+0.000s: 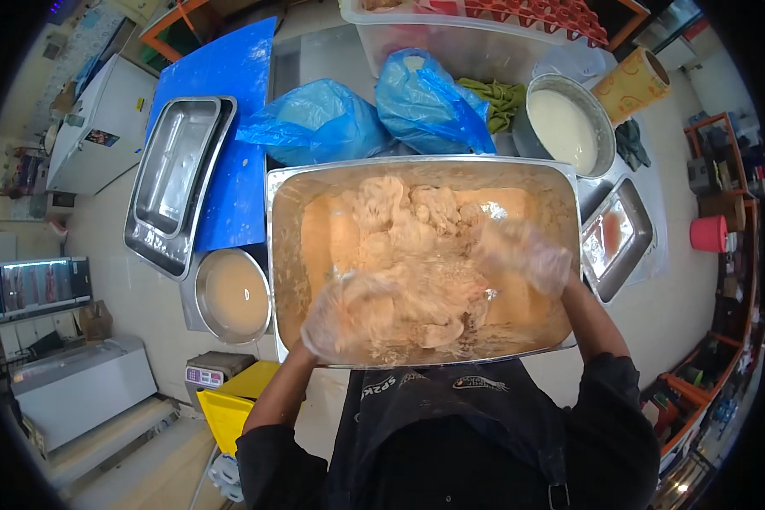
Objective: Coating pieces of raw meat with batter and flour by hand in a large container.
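In front of me stands a deep rectangular metal tray [285, 255] holding a layer of pale orange flour [327, 229]. Coated meat pieces [416, 217] that look like chicken are heaped in its middle. Clear plastic gloves cover both of my hands. At the heap's near left side is my left hand [344, 314], among the coated pieces and close to the tray's front wall. My right hand [527, 255] is over the flour on the right side of the heap. Motion smears the fingers of both, so whether either grips a piece is unclear.
Behind the tray sit two blue plastic bags [323, 123] and a pot of whitish batter [561, 127]. A bowl of cloudy liquid [234, 297] touches the left side. Stacked metal trays [174, 178] lie on a blue board [229, 195]. Another shallow tray [616, 238] stands right.
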The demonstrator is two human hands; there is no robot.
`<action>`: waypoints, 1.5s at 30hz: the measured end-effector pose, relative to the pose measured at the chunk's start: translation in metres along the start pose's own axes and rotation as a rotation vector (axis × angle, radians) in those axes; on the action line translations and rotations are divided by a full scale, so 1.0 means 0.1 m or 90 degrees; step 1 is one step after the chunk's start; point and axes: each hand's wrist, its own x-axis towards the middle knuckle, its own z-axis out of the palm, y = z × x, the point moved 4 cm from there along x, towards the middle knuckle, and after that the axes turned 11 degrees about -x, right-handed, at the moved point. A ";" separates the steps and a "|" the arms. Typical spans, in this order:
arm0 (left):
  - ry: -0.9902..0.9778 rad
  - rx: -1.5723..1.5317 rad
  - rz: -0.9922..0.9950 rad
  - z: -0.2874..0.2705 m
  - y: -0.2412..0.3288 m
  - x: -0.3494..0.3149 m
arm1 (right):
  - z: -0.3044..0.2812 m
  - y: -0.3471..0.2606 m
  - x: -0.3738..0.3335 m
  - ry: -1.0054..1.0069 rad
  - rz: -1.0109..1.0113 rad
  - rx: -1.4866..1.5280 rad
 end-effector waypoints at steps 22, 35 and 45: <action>-0.142 1.078 0.302 0.88 0.24 0.92 | 0.50 1.28 0.36 -0.116 -0.026 -0.431; -0.122 1.572 0.350 -0.69 -0.50 0.23 | 0.97 0.86 0.17 -0.045 0.232 0.165; 0.137 0.308 0.171 -0.54 -0.15 0.24 | 0.94 0.46 0.57 -0.108 -0.267 0.001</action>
